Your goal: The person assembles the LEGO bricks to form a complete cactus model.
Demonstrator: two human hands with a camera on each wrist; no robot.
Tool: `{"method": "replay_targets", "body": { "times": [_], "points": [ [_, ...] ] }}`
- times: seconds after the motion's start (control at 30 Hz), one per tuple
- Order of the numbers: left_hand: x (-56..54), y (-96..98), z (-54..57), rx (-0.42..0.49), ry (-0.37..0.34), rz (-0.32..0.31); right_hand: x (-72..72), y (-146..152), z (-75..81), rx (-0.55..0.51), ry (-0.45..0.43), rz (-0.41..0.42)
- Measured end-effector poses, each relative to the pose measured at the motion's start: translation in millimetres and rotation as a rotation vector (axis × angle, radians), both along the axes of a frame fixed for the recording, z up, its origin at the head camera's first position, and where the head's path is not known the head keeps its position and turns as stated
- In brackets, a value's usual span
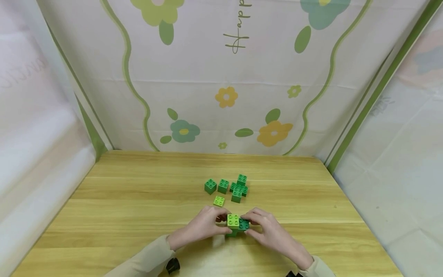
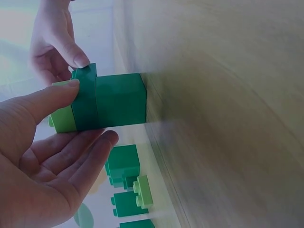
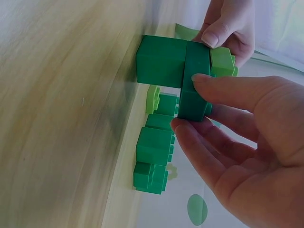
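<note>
My left grip [image 1: 204,223] pinches the upper part of a stack [image 2: 99,102], thumb on the near side, fingers on the far side; my right grip [image 1: 268,229] pinches the end of its long dark green brick [image 3: 192,99], which juts out rightward past the green block [image 2: 121,99] underneath. A light green brick [image 1: 233,219] tops the stack beside my left fingertips. The block appears to stand on the worktop [image 1: 138,200]. I judge that pressing hard on that unsupported end could tip the stack or lever the long brick off its studs, especially if my left thumb slipped. Just beyond my left grip lies a loose light green brick [image 1: 219,201]; reaching carelessly could knock it. Farther out sit two green blocks [image 1: 217,186] and, to their right, a cluster of green bricks [image 1: 237,195].
</note>
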State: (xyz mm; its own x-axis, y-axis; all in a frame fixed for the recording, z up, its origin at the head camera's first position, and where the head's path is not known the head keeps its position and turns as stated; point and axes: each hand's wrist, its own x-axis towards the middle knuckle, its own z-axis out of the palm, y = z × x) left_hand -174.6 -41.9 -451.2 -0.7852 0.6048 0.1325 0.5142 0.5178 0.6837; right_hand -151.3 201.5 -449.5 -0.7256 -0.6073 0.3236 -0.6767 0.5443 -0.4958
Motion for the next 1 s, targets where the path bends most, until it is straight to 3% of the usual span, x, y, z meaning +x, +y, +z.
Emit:
{"method": "replay_targets", "body": {
  "times": [0.47,1.0],
  "points": [
    [0.6,-2.6,-0.2,0.004,0.018,-0.016,-0.9,0,-0.4,0.003,0.022,0.007],
    [-10.9,-11.8,3.6,-0.033,-0.058,-0.036,-0.6,0,-1.6,0.007,0.032,-0.006]
  ]
}}
